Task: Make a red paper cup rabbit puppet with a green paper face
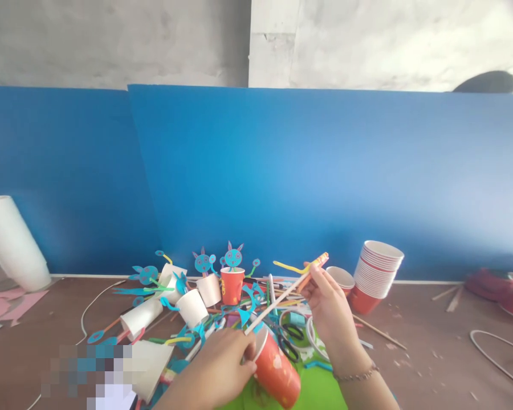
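My left hand [224, 364] is closed at the rim of a red paper cup [277, 370], which is tilted with its mouth towards the upper left. My right hand [327, 299], wearing a bracelet on its wrist, pinches a white straw [277, 302] near its upper end. That straw slants down to the cup's mouth beside my left fingers; whether they touch it I cannot tell. Between the right fingers, a yellow bent straw [289, 266] sticks out to the left, and a short orange piece shows beneath it. Under the cup lies a bright green sheet [320, 390].
Scissors [288, 341] and a tape roll [314, 336] lie among scattered straws. Finished cup figures with blue paper heads [233, 257] stand at the back left. A stack of paper cups [378, 270] stands right, and white cups [15, 245] lean far left. A blue partition [282, 176] closes the back.
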